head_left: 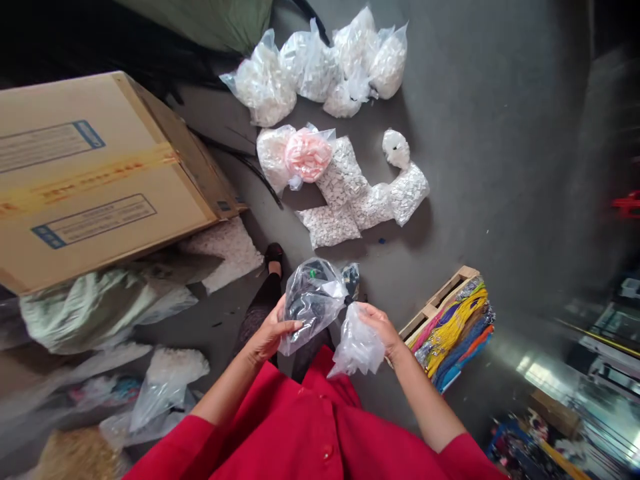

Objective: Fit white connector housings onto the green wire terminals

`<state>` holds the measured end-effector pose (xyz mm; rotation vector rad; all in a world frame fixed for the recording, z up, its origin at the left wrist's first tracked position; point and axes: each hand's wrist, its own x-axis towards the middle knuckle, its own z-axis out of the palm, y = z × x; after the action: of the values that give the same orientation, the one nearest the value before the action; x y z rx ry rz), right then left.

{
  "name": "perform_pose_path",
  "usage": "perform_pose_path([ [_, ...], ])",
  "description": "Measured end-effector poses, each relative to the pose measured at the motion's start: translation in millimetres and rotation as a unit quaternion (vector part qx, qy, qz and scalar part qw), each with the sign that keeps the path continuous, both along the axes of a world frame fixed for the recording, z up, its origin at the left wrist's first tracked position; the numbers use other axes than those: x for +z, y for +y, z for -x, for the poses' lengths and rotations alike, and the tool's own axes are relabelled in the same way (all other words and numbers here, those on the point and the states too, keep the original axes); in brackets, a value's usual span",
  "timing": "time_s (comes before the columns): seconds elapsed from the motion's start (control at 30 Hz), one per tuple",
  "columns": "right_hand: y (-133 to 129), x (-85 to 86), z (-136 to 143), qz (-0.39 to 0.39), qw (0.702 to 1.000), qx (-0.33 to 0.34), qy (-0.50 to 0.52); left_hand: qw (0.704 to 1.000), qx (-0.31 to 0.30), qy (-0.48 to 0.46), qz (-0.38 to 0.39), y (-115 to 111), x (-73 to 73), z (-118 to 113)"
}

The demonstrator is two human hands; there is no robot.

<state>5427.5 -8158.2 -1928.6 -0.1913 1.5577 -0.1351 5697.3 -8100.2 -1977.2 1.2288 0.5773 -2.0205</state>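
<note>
My left hand (277, 331) is closed on the side of a clear plastic bag (313, 300) that holds dark things and a small green piece, too unclear to name. The bag's neck looks gathered by something dark near my right hand. A crumpled whitish translucent bag (359, 341) hangs from my right hand (379, 325), whose fingers are wrapped round its top. Both bags are held close together in front of the red shirt, above the floor.
Bags of small white pieces (333, 223) and a pink-filled bag (309, 155) lie ahead on the floor, more bags (270, 87) behind them. A big cardboard box (100, 167) stands left. Colourful cords (457, 333) lie on a wooden pallet (430, 310) at right.
</note>
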Motion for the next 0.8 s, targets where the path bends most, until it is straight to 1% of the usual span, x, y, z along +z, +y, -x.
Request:
perform_pose_path([
  [0.13, -14, 13.9, 3, -0.015, 0.998, -0.044, -0.045, 0.997, 0.017, -0.012, 0.075, -23, 17.5, -10],
  [0.23, -20, 19.1, -3, -0.007, 0.994, -0.078, -0.078, 0.996, 0.022, -0.015, 0.085, -32, 26.5, -15],
  [0.4, -20, 22.5, -10, -0.01, 0.994, -0.082, -0.077, 0.998, 0.025, 0.006, 0.062, -34, 33.1, -22],
  [0.5, -17, 26.9, -9, -0.01, 0.994, -0.083, -0.077, 0.998, 0.029, 0.015, 0.061, -29, 32.4, -22],
  [0.57, -14, 28.0, -8, -0.005, 0.994, -0.077, -0.078, 0.997, 0.031, 0.021, 0.068, -22, 24.4, -19],
  [0.6, -12, 26.5, -7, 0.001, 0.995, -0.065, -0.076, 0.997, 0.024, 0.011, 0.07, -17, 17.0, -17],
  [0.67, -10, 16.5, -7, 0.023, 0.998, -0.007, -0.053, 0.997, -0.009, -0.043, 0.062, -1, -4.0, -11],
  [0.73, -11, -5.4, -13, 0.051, 0.996, 0.07, -0.017, 0.988, -0.062, -0.139, 0.028, 22, -28.8, -8],
  [0.8, -15, -38.5, -28, 0.072, 0.989, 0.129, 0.018, 0.974, -0.104, -0.203, 0.0, 52, -49.7, -10],
])
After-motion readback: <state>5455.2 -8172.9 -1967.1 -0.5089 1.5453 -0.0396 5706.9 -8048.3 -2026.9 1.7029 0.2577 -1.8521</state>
